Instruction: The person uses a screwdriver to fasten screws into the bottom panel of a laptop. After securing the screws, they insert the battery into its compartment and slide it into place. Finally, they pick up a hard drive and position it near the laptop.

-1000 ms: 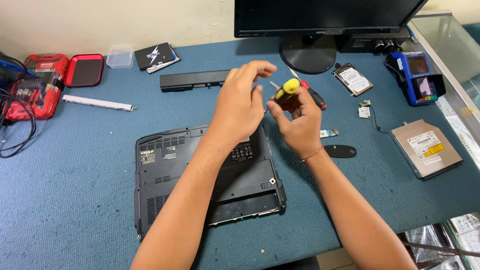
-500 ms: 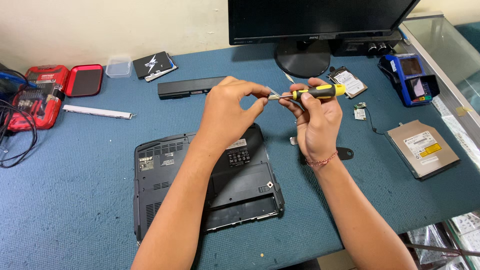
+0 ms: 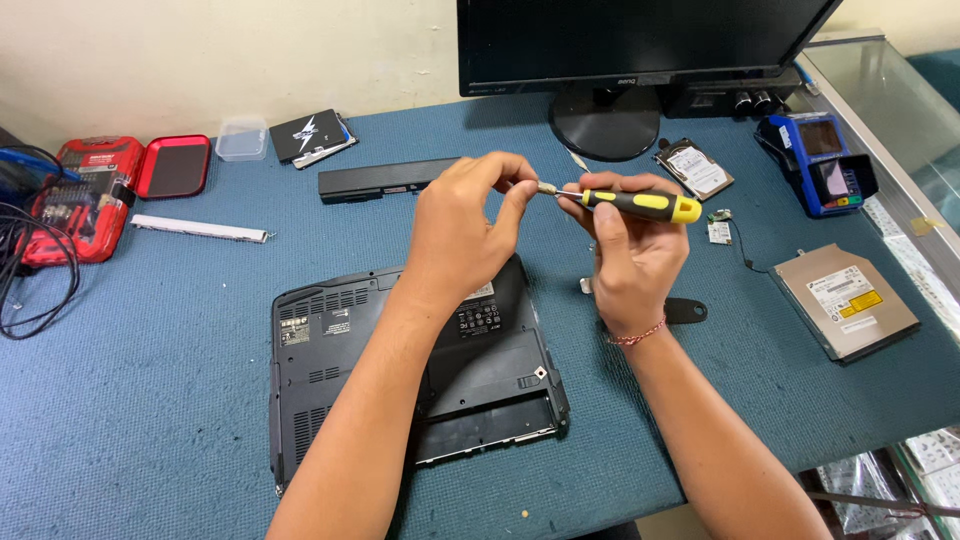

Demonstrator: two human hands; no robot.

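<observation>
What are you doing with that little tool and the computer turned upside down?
A person sits at a blue table holding a yellow-and-black screwdriver in the right hand. The left hand pinches at its metal tip, both raised above the table. Under the arms lies a black laptop, flipped bottom side up, with an open slot along its near edge. A long black battery bar, a silver disc drive and a red tool case sit around it.

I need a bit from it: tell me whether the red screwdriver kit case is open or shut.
Open. The red screwdriver kit case lies at the table's left edge with its lid swung flat beside it, bits exposed.
</observation>
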